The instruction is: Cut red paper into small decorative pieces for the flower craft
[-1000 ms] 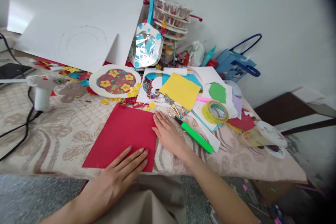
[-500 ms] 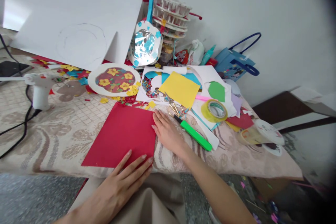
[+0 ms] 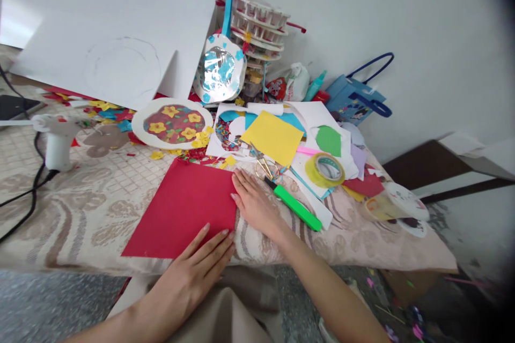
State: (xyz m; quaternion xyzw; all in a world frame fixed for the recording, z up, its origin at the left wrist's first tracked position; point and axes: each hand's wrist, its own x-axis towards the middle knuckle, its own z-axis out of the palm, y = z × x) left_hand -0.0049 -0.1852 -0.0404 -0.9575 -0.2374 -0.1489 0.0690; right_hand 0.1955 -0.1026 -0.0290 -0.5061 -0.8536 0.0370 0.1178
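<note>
A red sheet of paper [image 3: 181,209] lies flat on the patterned tablecloth in front of me. My left hand [image 3: 197,268] rests with its fingers stretched out over the sheet's lower right corner. At the sheet's right edge, near the upper corner, my right hand [image 3: 253,198] lies flat with its fingertips touching the paper. Just right of that hand is a green-handled utility knife [image 3: 298,207]. Gold-handled scissors [image 3: 265,166] lie above the knife, partly under a yellow sheet [image 3: 273,136]. Neither hand grips anything.
A roll of yellow tape [image 3: 325,169] sits among paper scraps. An oval flower-decorated plate [image 3: 173,123] is behind the red sheet. On the left stands a white glue gun [image 3: 58,142] with a black cord [image 3: 34,198]. A plastic cup [image 3: 396,202] lies at the right.
My left hand has shifted very slightly at the sheet's near edge. The whole view has moved a little; my right hand and the red sheet keep their places.
</note>
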